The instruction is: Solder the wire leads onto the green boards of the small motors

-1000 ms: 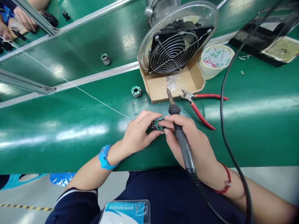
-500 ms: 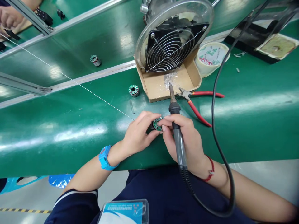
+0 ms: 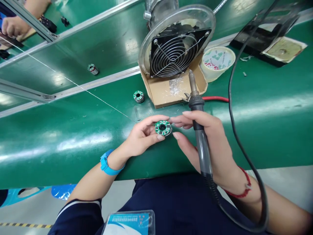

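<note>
Between its thumb and fingers, my left hand (image 3: 140, 137) grips a small round part with a green circuit board (image 3: 163, 128) on top and a dark hole in the middle. My right hand (image 3: 207, 140) holds a soldering iron (image 3: 202, 143), tip pointing up and away from me. Its thumb and fingers are spread just right of the round part. A thin white wire (image 3: 97, 98) runs from the upper left down to my left hand. Another round part (image 3: 139, 96) with a green board stands on the green bench.
Beyond my hands, a fan (image 3: 173, 58) stands at a cardboard tray (image 3: 161, 94) with wire clippings. Red-handled cutters (image 3: 215, 98), a white tub (image 3: 217, 62) and a sponge holder (image 3: 281, 52) lie to the right. Behind a rail is another round part (image 3: 93, 69); a person's hand (image 3: 14, 26) shows upper left.
My right hand has moved right with the iron, away from the round part, and its fingers have spread. The part's green top now shows fully in my left hand.
</note>
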`<state>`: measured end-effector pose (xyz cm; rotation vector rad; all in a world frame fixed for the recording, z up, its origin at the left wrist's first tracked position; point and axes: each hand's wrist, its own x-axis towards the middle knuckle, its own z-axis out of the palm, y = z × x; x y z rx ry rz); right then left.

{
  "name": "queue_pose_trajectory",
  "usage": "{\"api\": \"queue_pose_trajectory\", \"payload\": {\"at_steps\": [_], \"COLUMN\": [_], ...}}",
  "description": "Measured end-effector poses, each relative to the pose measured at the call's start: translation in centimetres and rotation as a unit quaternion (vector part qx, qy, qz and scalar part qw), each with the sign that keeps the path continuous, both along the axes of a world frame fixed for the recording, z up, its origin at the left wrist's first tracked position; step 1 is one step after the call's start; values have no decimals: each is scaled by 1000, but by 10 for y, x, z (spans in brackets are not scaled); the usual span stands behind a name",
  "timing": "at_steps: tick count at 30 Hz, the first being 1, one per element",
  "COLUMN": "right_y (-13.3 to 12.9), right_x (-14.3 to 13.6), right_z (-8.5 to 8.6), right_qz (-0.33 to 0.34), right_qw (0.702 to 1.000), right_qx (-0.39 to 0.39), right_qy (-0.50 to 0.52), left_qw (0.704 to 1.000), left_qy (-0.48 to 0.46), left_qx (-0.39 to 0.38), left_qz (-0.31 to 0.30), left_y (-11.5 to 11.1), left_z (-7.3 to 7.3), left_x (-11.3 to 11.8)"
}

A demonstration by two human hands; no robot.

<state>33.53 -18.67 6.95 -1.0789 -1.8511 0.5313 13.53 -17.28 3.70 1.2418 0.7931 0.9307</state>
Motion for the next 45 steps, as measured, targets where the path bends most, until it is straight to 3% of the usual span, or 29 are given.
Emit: {"api": "queue_pose_trajectory", "payload": {"at_steps": [12,26,31,35,38,40,42,45], "right_y": [-8,-7,-5,0,12,26,44,71], "right_x": [-3,-1,0,7,21,34,47,64], "right_z": [-2,-9,-13,-16,-22,-28,-37,-49], "right_qz": [9,24,30,4,-55,-87,-127,-186], "right_qw": [1000,999,999,999,998,996,991,982], "right_qx": [21,-5,-4,1,2,19,40,3], "right_qy": [14,38,37,33,23,16,3,-38], "left_qw": [994,993,996,1000,984,954,912,846], "left_qy": [-87,-101,-80,17,93,153,251,395], "left_qx": [-31,-60,-46,11,115,174,178,129], "left_qz": [-50,-20,-14,9,98,191,272,333], "left_y": [-5,-2,-2,0,25,58,101,166], "left_z": [9,12,10,8,5,0,-6,-14], "left_x": [2,5,6,-6,-30,-50,-71,-95]}}
